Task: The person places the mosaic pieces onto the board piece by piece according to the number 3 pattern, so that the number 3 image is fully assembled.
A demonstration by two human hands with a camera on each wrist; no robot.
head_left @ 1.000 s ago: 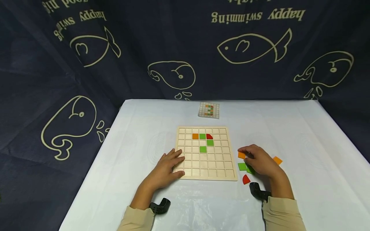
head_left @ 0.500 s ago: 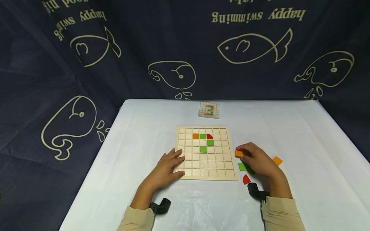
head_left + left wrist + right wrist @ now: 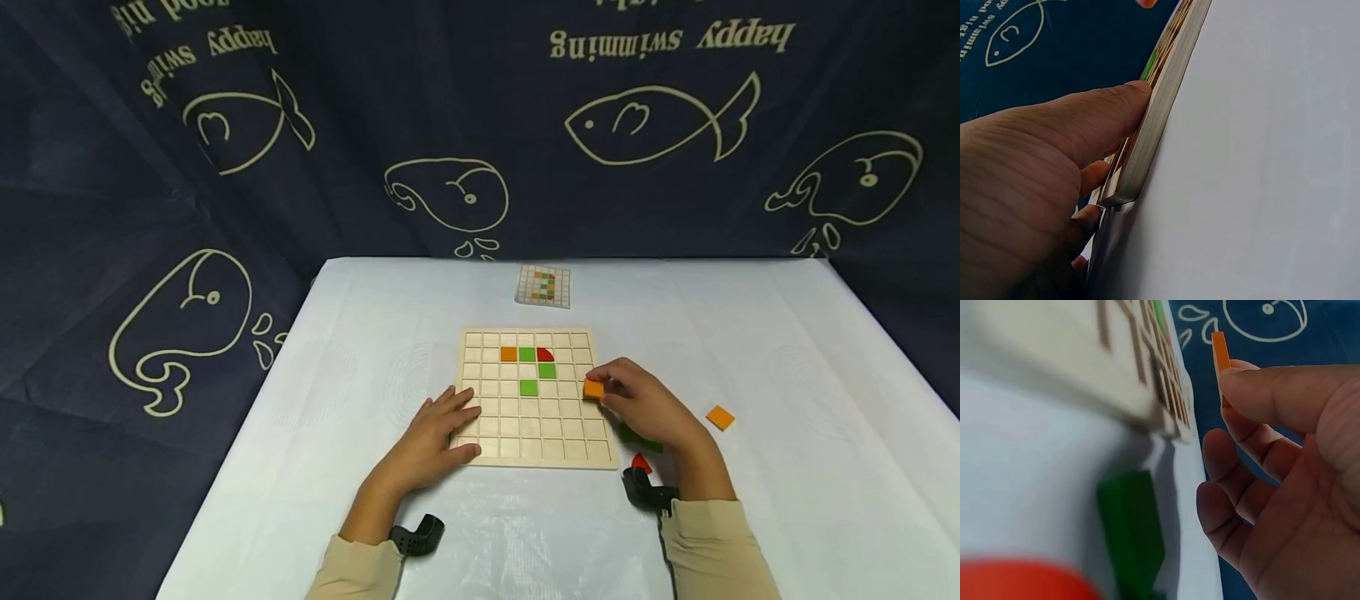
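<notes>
A wooden grid board (image 3: 525, 429) lies on the white table, bearing an orange square tile (image 3: 508, 354), green square tiles (image 3: 528, 387) and a red quarter-circle tile (image 3: 544, 355). My left hand (image 3: 431, 442) rests on the board's left edge with fingers spread; its thumb (image 3: 1116, 103) presses the near rim in the left wrist view. Between thumb and forefinger my right hand (image 3: 648, 404) pinches an orange square tile (image 3: 593, 389), held over the board's right edge. In the right wrist view that tile (image 3: 1220, 356) shows edge-on, raised above the table.
Right of the board lie green tiles (image 3: 641, 439), partly hidden under the right hand, and a red quarter-circle tile (image 3: 641, 463). Another orange tile (image 3: 721, 417) lies farther right. Behind the board is a small pattern card (image 3: 542, 286). A dark printed cloth (image 3: 480, 125) hangs behind.
The right hand has picked up the orange tile from beside the board and carried it left, over the board's right edge. The left hand stays in place.
</notes>
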